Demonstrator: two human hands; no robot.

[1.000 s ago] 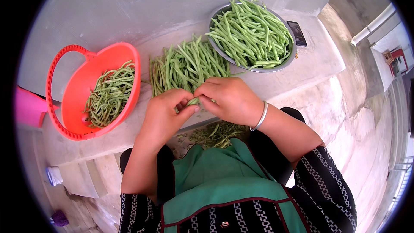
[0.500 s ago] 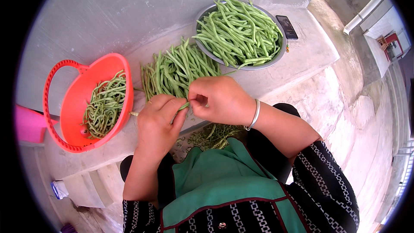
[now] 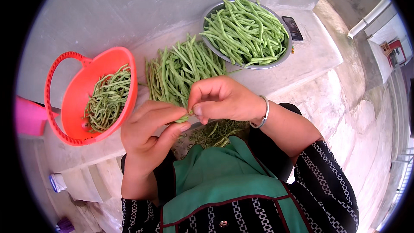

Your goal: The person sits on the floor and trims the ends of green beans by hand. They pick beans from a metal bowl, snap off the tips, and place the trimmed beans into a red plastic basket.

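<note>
My left hand (image 3: 151, 131) pinches a green bean (image 3: 183, 119) between thumb and fingers, most of the bean hidden by the hand. At the bean's tip, my right hand (image 3: 225, 100), with a silver bangle on its wrist, has thumb and forefinger pressed together. Just beyond both hands lies a loose pile of green beans (image 3: 181, 69) on the grey ledge. To the left, a red plastic basket (image 3: 70, 103) leans with its handle up, holding thinner, darker beans (image 3: 110, 97). A metal basin (image 3: 276, 64) at the back right is heaped with long green beans (image 3: 246, 32).
A black phone (image 3: 293, 28) lies beside the basin on the concrete ledge (image 3: 317, 56). Below my hands, between my knees, are bean scraps (image 3: 209, 136). A pink container (image 3: 30, 116) stands left of the basket, against the grey wall (image 3: 112, 13).
My left hand has turned and opened its grip a little, now holding the bean by its end. The right thumb and forefinger have closed at the bean's tip. The view has shifted slightly.
</note>
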